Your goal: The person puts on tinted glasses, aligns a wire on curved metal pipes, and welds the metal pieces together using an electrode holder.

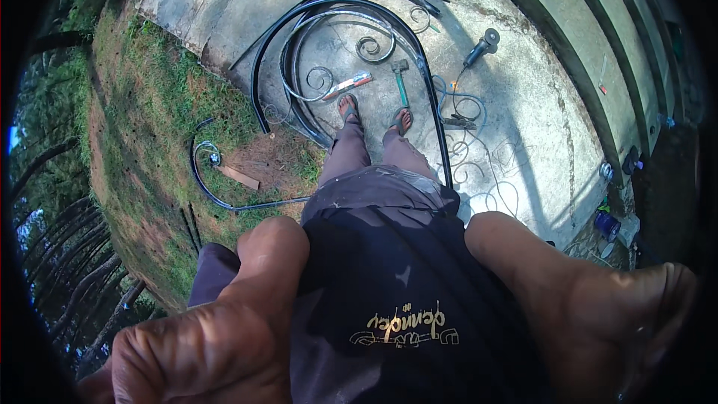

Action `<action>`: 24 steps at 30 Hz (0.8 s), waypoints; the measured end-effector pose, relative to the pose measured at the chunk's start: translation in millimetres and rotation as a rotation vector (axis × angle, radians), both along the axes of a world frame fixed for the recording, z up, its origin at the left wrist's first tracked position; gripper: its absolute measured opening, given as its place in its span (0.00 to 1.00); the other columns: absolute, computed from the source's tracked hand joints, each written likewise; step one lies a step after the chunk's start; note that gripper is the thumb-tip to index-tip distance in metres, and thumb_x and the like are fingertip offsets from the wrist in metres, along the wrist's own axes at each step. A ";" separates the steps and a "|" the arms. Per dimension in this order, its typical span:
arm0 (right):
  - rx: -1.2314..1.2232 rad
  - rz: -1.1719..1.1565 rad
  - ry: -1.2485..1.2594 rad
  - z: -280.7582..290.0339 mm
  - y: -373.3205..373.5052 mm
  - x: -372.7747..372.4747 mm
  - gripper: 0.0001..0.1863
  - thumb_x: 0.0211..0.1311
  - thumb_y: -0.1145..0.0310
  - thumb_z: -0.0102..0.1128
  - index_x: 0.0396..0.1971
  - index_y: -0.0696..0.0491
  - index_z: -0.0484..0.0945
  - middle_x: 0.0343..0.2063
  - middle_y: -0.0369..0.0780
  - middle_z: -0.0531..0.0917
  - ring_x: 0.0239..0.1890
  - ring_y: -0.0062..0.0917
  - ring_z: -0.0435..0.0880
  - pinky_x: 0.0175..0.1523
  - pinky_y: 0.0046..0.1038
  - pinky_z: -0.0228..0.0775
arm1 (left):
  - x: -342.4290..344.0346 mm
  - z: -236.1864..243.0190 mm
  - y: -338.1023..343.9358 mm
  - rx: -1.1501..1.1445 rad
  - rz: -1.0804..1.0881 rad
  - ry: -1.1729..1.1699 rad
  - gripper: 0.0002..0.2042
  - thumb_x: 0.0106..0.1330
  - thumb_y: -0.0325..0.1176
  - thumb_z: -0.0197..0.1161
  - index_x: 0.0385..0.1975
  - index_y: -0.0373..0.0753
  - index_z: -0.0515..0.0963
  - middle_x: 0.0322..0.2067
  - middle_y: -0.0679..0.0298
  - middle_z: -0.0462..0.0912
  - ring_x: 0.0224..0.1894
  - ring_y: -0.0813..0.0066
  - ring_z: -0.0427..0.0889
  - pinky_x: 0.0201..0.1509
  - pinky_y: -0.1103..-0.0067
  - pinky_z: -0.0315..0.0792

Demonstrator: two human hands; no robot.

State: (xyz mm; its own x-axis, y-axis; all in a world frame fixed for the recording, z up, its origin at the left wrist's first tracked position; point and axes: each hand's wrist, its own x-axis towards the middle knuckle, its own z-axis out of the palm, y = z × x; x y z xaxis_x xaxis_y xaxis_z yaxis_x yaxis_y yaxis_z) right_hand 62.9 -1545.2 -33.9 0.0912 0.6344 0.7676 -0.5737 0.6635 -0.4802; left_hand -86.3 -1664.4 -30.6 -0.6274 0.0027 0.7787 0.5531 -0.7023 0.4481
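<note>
My left hand (194,352) is raised very close at the lower left, with its elbow bent. At the lower right my right hand (628,314) is held up in the same way. The fingers of both hands are turned away or cut off by the rim, so nothing held can be made out. Below them, beyond my dark shirt, a large curved black metal frame (257,82) lies around my feet. Pale metal scrolls (393,45) rest inside its bend. A hammer (402,90) with a green handle and a narrow red-and-white packet (350,84) lie by my feet.
An angle grinder (479,51) lies on the concrete, with blue cable and a dark clamp-like tool (458,122) nearer me. Concrete steps (598,30) rise on the right. A wooden board (239,177) lies on the grass at left, beside another curved metal piece (196,168).
</note>
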 end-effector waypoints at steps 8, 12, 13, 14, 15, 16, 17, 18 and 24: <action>0.109 0.052 -0.872 -135.1 -17.4 -71.7 0.17 0.71 0.73 0.54 0.56 0.56 0.69 0.37 0.43 0.76 0.25 0.27 0.76 0.32 0.30 0.71 | -72.2 -156.8 -40.6 -0.871 -0.141 0.285 0.16 0.62 0.28 0.65 0.51 0.40 0.76 0.44 0.57 0.79 0.42 0.54 0.83 0.42 0.66 0.82; -0.307 0.300 -1.793 -326.6 -23.3 -89.2 0.19 0.64 0.60 0.64 0.50 0.54 0.77 0.36 0.48 0.81 0.34 0.41 0.84 0.40 0.39 0.76 | -97.5 -372.2 -93.4 -2.287 -0.522 0.185 0.24 0.69 0.51 0.58 0.49 0.33 0.77 0.46 0.41 0.79 0.50 0.41 0.81 0.51 0.58 0.76; -0.137 0.240 -2.064 -379.6 -33.4 -70.9 0.21 0.63 0.55 0.65 0.49 0.53 0.77 0.38 0.49 0.81 0.38 0.43 0.85 0.43 0.44 0.76 | -93.9 -413.8 -121.3 -2.429 -0.591 0.171 0.26 0.68 0.55 0.58 0.51 0.35 0.77 0.47 0.42 0.80 0.51 0.42 0.81 0.51 0.58 0.76; -0.150 0.259 -2.119 -432.9 -53.2 -39.5 0.21 0.62 0.54 0.64 0.46 0.54 0.77 0.37 0.49 0.82 0.39 0.46 0.84 0.45 0.45 0.75 | -84.9 -444.2 -148.2 -2.563 -0.659 0.165 0.29 0.66 0.58 0.57 0.53 0.38 0.77 0.49 0.42 0.81 0.52 0.43 0.81 0.52 0.58 0.76; -0.130 0.231 -2.166 -460.4 -64.7 -10.0 0.21 0.62 0.53 0.64 0.44 0.56 0.78 0.36 0.49 0.83 0.41 0.49 0.84 0.47 0.47 0.74 | -77.2 -464.0 -161.0 -2.514 -0.710 0.085 0.28 0.66 0.57 0.58 0.51 0.37 0.78 0.47 0.41 0.81 0.51 0.42 0.81 0.52 0.58 0.76; -0.233 0.257 -2.055 -482.9 -74.8 4.7 0.18 0.61 0.55 0.64 0.40 0.55 0.78 0.33 0.49 0.83 0.40 0.48 0.84 0.47 0.46 0.74 | -70.3 -478.0 -176.8 -2.505 -0.785 -0.020 0.27 0.65 0.56 0.58 0.50 0.36 0.79 0.45 0.40 0.82 0.50 0.42 0.82 0.52 0.57 0.77; -0.331 0.288 -1.939 -497.9 -75.8 7.9 0.16 0.61 0.56 0.64 0.36 0.54 0.78 0.30 0.49 0.83 0.38 0.47 0.84 0.46 0.45 0.73 | -69.5 -481.3 -182.6 -2.450 -0.811 -0.026 0.25 0.66 0.54 0.58 0.46 0.35 0.80 0.42 0.39 0.83 0.48 0.41 0.82 0.51 0.57 0.77; -0.327 0.303 -1.940 -494.4 -68.7 -4.5 0.16 0.61 0.56 0.64 0.36 0.54 0.78 0.30 0.49 0.83 0.38 0.47 0.84 0.46 0.45 0.73 | -70.8 -481.5 -187.9 -2.403 -0.832 -0.041 0.23 0.66 0.51 0.58 0.42 0.33 0.82 0.39 0.38 0.83 0.46 0.41 0.83 0.51 0.57 0.77; -0.483 0.813 -2.042 -464.1 -61.2 -30.3 0.12 0.60 0.61 0.65 0.29 0.55 0.76 0.25 0.47 0.82 0.29 0.41 0.83 0.35 0.40 0.71 | -78.3 -470.4 -200.9 -2.266 -0.840 -0.265 0.16 0.65 0.43 0.60 0.36 0.34 0.83 0.33 0.39 0.83 0.40 0.39 0.83 0.48 0.56 0.77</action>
State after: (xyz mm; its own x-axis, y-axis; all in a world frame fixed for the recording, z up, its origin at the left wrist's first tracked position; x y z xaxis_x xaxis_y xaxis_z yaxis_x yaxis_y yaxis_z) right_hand 32.5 -1606.4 -498.0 -0.6664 0.2253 -0.7108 0.7411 0.3054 -0.5980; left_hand -164.6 -1865.3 -500.9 -0.0959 0.5525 -0.8280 0.3635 0.7938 0.4876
